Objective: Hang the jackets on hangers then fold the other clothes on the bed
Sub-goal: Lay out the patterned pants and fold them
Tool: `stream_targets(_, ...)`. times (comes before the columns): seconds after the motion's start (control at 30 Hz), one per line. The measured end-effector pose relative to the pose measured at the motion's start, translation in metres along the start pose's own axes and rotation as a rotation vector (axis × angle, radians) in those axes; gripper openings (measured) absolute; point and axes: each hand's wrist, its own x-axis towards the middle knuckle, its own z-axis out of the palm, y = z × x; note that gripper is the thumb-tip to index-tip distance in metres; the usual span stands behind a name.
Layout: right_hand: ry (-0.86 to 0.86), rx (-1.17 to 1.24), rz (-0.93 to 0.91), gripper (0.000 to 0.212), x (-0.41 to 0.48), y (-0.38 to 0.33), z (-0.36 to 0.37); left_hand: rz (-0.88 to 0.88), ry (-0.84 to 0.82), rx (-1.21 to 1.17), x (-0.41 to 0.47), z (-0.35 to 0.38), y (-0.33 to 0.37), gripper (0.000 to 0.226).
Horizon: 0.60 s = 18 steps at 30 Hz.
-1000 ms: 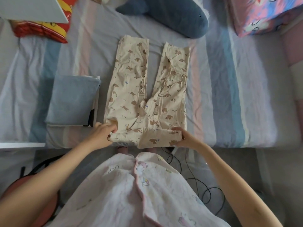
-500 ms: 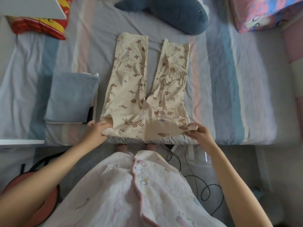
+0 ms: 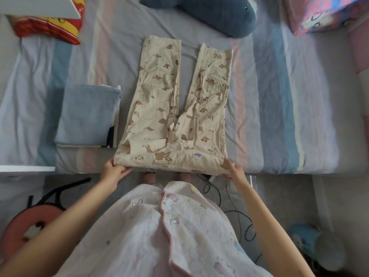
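Observation:
Cream pyjama trousers (image 3: pixel 159 108) with a brown animal print lie flat on the striped bed (image 3: pixel 279 96), legs pointing away and waistband at the near edge. My left hand (image 3: pixel 114 171) grips the waistband's left corner. My right hand (image 3: pixel 233 170) holds the right corner, fingers under the cloth and thumb on top. The waistband is stretched wide between both hands and hangs a little over the bed's edge.
A folded blue garment (image 3: pixel 87 114) lies left of the trousers. A blue plush whale (image 3: pixel 209 15) lies beyond them, a red and yellow cushion (image 3: pixel 50 29) far left, a pink patterned pillow (image 3: pixel 327 15) far right. Black cables (image 3: pixel 229 200) trail on the floor.
Both hands moved outward and toward the bed's near edge, pulling the waistband wider and flatter. The trousers slid slightly toward me.

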Motion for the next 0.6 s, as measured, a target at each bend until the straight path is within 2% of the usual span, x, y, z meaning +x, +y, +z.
stream_targets(0.03,-0.042,-0.068,-0.009,0.066,-0.001,0.001,-0.001,-0.02,-0.005,0.0,-0.001,-0.001,-0.001,0.061)
stream_targets(0.07,-0.064,-0.174,-0.008,0.066,0.0,0.002,-0.002,-0.03,-0.014,0.009,-0.002,-0.001,-0.003,0.062)
stream_targets(0.13,-0.033,-0.403,0.023,0.047,0.006,0.009,-0.007,-0.018,-0.046,0.101,-0.002,-0.002,-0.005,0.058)
stream_targets(0.2,-0.039,-0.47,0.046,0.036,0.011,0.014,-0.009,0.022,-0.094,0.228,-0.002,-0.006,-0.005,0.053)
stream_targets(0.27,-0.097,-0.45,0.057,0.028,0.011,0.015,-0.009,0.023,-0.132,0.265,-0.002,-0.008,-0.007,0.047)
stream_targets(0.33,-0.15,-0.4,0.068,0.014,0.01,0.014,-0.009,0.05,-0.099,0.291,-0.003,-0.007,-0.006,0.041)
stream_targets(0.4,-0.179,-0.284,0.112,0.018,0.008,0.012,-0.012,0.07,-0.011,0.274,-0.003,-0.006,-0.004,0.035)
stream_targets(0.47,-0.207,-0.161,0.203,0.029,0.009,0.012,-0.015,0.016,0.028,0.2,0.0,-0.007,-0.001,0.024)
stream_targets(0.5,-0.235,-0.193,0.238,0.034,0.01,0.012,-0.016,-0.023,0.035,0.178,0.002,-0.007,0.001,0.024)
stream_targets(0.53,-0.269,-0.32,0.263,0.038,0.01,0.009,-0.016,-0.061,0.041,0.176,0.006,-0.008,0.002,0.022)
stream_targets(0.6,-0.349,-0.737,0.278,0.041,0.01,0.007,-0.014,-0.118,0.058,0.204,0.013,-0.008,0.005,0.019)
